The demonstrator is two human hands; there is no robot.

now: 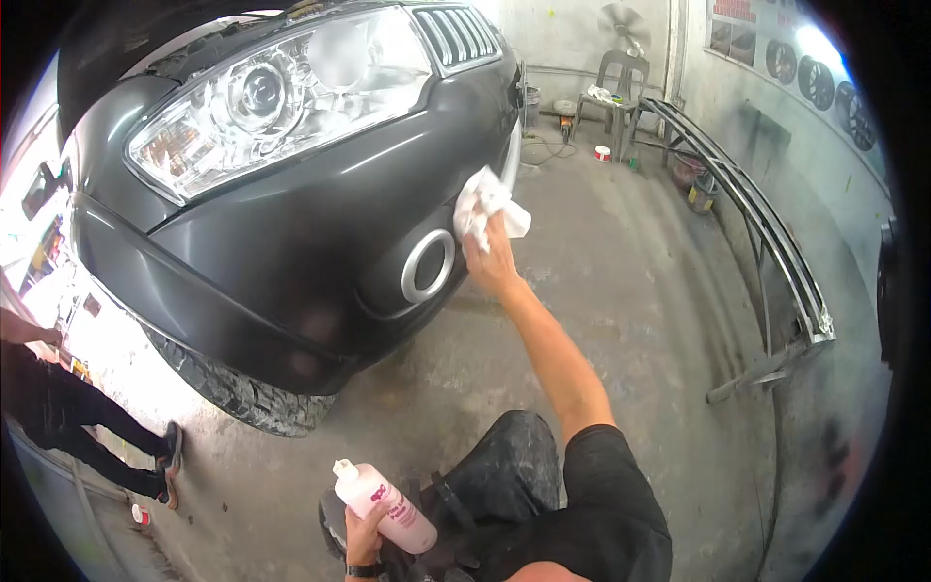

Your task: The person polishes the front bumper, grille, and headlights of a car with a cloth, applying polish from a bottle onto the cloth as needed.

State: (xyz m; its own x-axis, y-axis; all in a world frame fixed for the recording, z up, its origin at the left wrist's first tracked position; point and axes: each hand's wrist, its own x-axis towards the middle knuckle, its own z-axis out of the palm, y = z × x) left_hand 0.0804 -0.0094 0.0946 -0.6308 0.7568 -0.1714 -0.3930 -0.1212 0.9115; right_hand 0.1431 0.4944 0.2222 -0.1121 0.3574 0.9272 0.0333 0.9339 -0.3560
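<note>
My right hand point(492, 260) reaches forward and grips a crumpled white cloth point(477, 206) against the matte black front bumper point(291, 233) of a car. Just below and left of the cloth is the silver ring point(427, 267) around the fog-light opening. Down by my knee, my left hand point(366, 532) is wrapped round a pinkish plastic bottle point(396, 514) with red lettering and a white cap, tilted to the left. Above the bumper sits the clear headlight point(281, 97).
On the right stands a long metal rack point(766, 228) near the wall. A grey plastic chair point(617, 87) and a fan point(626, 27) are at the back. Another person's legs point(112, 436) show at the left, beside the car's front tyre point(247, 388).
</note>
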